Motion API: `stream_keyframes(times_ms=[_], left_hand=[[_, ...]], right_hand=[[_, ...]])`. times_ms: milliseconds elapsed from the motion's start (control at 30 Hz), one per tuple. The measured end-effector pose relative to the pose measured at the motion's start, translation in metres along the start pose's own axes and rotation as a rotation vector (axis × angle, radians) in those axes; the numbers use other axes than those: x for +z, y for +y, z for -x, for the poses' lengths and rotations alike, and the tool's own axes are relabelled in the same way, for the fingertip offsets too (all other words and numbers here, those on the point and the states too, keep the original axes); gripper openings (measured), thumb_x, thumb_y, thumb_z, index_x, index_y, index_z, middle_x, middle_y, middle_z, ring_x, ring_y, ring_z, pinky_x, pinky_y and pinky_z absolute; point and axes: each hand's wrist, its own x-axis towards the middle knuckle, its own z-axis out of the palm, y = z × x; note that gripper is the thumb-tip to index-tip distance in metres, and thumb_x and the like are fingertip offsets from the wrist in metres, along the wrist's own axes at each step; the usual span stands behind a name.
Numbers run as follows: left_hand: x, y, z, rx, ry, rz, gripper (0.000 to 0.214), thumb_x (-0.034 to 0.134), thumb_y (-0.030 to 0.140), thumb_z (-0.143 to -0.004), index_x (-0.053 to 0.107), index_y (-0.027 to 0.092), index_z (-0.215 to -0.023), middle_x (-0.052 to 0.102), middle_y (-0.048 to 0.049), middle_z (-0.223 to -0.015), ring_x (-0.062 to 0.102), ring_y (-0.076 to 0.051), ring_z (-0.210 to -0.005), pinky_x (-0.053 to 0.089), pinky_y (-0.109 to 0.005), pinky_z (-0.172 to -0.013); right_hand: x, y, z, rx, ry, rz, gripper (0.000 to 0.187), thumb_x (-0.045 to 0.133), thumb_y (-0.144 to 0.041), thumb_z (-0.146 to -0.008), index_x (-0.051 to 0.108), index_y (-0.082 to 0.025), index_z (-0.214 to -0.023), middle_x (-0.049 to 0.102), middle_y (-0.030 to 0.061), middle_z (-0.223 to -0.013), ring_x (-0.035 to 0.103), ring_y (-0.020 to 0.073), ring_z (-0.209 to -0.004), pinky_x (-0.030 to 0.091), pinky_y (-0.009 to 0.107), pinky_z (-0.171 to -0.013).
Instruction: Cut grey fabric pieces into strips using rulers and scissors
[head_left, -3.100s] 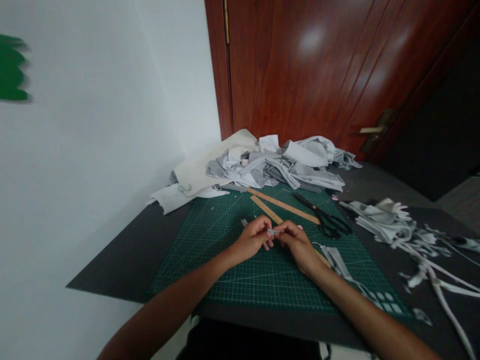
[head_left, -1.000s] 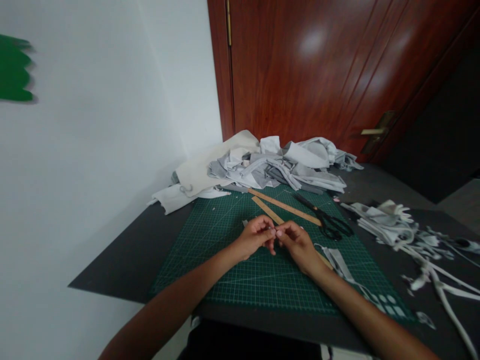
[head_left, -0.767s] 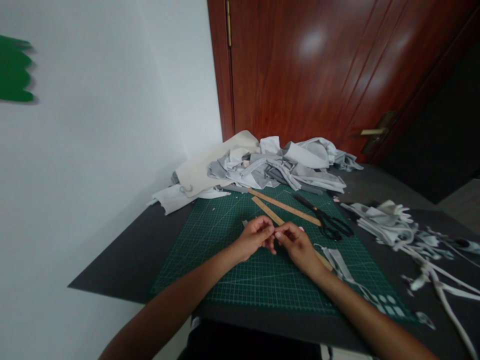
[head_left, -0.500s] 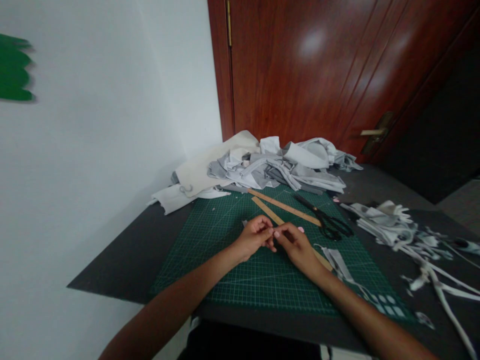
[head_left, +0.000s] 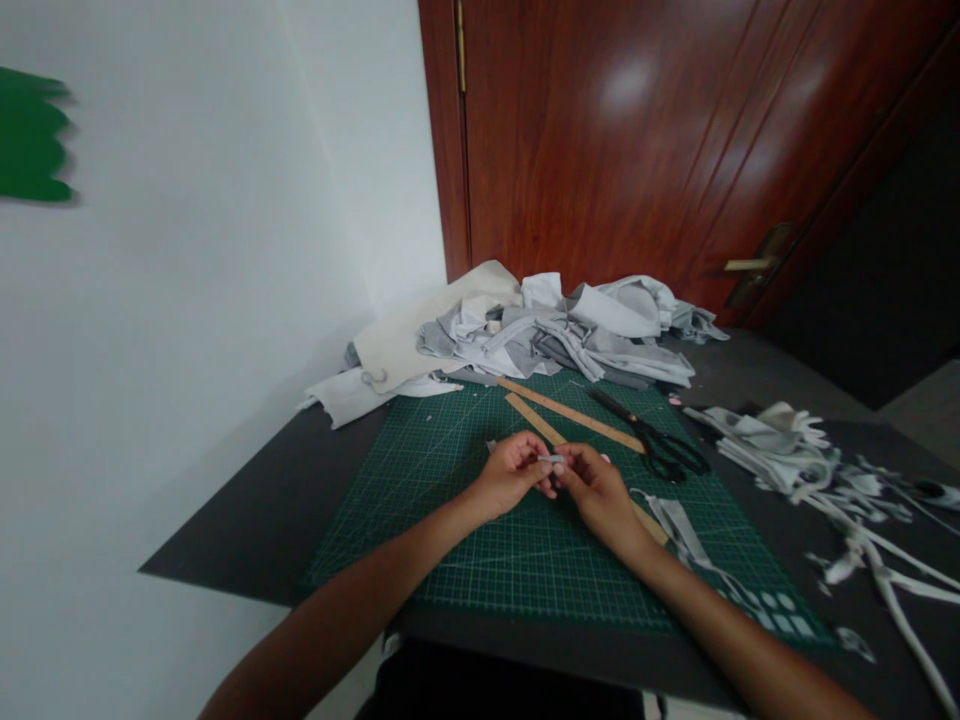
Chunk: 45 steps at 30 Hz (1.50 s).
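Over the middle of the green cutting mat (head_left: 450,540), my left hand (head_left: 514,475) and my right hand (head_left: 596,490) meet fingertip to fingertip. Between them they pinch a small grey strip of fabric (head_left: 551,458), mostly covered by the fingers. A wooden ruler (head_left: 534,418) lies partly beneath my right hand, and a second wooden ruler (head_left: 574,412) is just beyond it. Black-handled scissors (head_left: 664,450) rest on the mat to the right of my hands. By my right forearm lies a loose grey fabric strip (head_left: 686,530).
A heap of grey and white fabric pieces (head_left: 517,340) spreads along the back of the black table (head_left: 247,510). More folded fabric and scraps (head_left: 772,450) lie at the right. Behind stand a white wall (head_left: 225,250) on the left and a brown wooden door (head_left: 600,150).
My right hand has shifted slightly right, opening a small gap between the fingertips. The grey strip now shows in that gap. My left hand stays almost in place.
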Motion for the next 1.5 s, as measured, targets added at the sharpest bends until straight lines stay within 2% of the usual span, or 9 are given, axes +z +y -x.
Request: stream_keyframes(times_ms=[167,367,467,600,800,1033,1167,1267,1500], left_hand=[[0.0,0.001,0.002,0.027,-0.015,0.012,0.048,0.089,0.046,-0.072,0.055,0.016,-0.087,0.065,0.0016,-0.075,0.065,-0.011,-0.059,0.061,-0.028,-0.06],[-0.001,0.002,0.004,-0.055,-0.031,0.029,0.049,0.088,0.047,-0.074,0.058,0.015,-0.093,0.067,0.0003,-0.08,0.066,-0.012,-0.063,0.063,-0.033,-0.066],[-0.001,0.001,0.003,-0.118,-0.02,0.064,0.05,0.086,0.052,-0.075,0.061,0.013,-0.095,0.067,-0.0007,-0.078,0.064,-0.011,-0.062,0.063,-0.033,-0.064],[0.0,0.005,0.003,-0.194,-0.022,0.08,0.051,0.091,0.051,-0.069,0.065,0.01,-0.089,0.065,-0.0009,-0.075,0.06,-0.009,-0.059,0.062,-0.03,-0.061],[-0.002,0.011,0.004,-0.26,-0.059,0.192,0.048,0.094,0.043,-0.066,0.067,0.01,-0.088,0.064,-0.0011,-0.074,0.06,-0.011,-0.061,0.061,-0.029,-0.059],[-0.009,0.007,0.004,-0.363,-0.122,0.3,0.042,0.093,0.037,-0.07,0.063,0.013,-0.085,0.064,-0.0013,-0.073,0.061,-0.011,-0.061,0.059,-0.027,-0.058],[-0.012,0.006,0.004,-0.36,-0.143,0.306,0.039,0.093,0.035,-0.071,0.064,0.013,-0.086,0.063,-0.0007,-0.071,0.06,-0.011,-0.061,0.058,-0.026,-0.057],[-0.012,0.006,0.004,-0.372,-0.168,0.309,0.037,0.092,0.034,-0.073,0.065,0.012,-0.087,0.063,-0.0009,-0.072,0.06,-0.01,-0.06,0.058,-0.025,-0.056],[-0.014,0.013,0.006,-0.4,-0.247,0.352,0.042,0.095,0.036,-0.067,0.069,0.011,-0.089,0.067,-0.0036,-0.079,0.058,-0.009,-0.057,0.057,-0.024,-0.052]], right_hand=[[0.0,-0.003,-0.001,-0.008,-0.036,0.017,0.028,0.071,-0.052,-0.085,0.068,-0.024,-0.091,0.068,0.0028,-0.078,0.064,0.0223,-0.073,0.052,0.036,-0.068],[-0.006,-0.005,0.003,-0.197,-0.007,0.296,0.009,0.062,-0.031,-0.094,0.069,-0.026,-0.094,0.072,0.0043,-0.089,0.067,0.0235,-0.083,0.051,0.036,-0.078],[-0.01,-0.007,0.006,-0.335,-0.046,0.419,0.011,0.056,-0.023,-0.098,0.067,-0.026,-0.098,0.071,0.0051,-0.093,0.066,0.0235,-0.087,0.052,0.037,-0.082],[-0.013,-0.006,0.006,-0.495,-0.109,0.537,0.017,0.047,-0.016,-0.102,0.062,-0.023,-0.106,0.067,0.0069,-0.096,0.065,0.0224,-0.088,0.054,0.037,-0.081],[-0.017,-0.004,0.006,-0.628,-0.149,0.635,0.026,0.044,-0.007,-0.099,0.058,-0.023,-0.115,0.066,0.0086,-0.103,0.065,0.0229,-0.094,0.056,0.037,-0.083],[-0.022,-0.007,0.005,-0.673,-0.212,0.704,0.036,0.042,-0.002,-0.096,0.06,-0.022,-0.121,0.066,0.0107,-0.107,0.065,0.0252,-0.101,0.056,0.042,-0.088],[-0.023,-0.012,0.004,-0.65,-0.268,0.581,0.028,0.047,-0.01,-0.101,0.06,-0.024,-0.121,0.066,0.0091,-0.108,0.065,0.0228,-0.102,0.056,0.039,-0.089],[-0.022,-0.016,0.004,-0.6,-0.256,0.512,0.022,0.055,-0.017,-0.101,0.063,-0.025,-0.119,0.066,0.0073,-0.107,0.065,0.0212,-0.1,0.056,0.037,-0.089],[-0.015,-0.017,0.004,-0.522,-0.214,0.324,0.015,0.066,-0.027,-0.097,0.074,-0.028,-0.11,0.063,0.0032,-0.096,0.063,0.0195,-0.09,0.054,0.033,-0.081]])
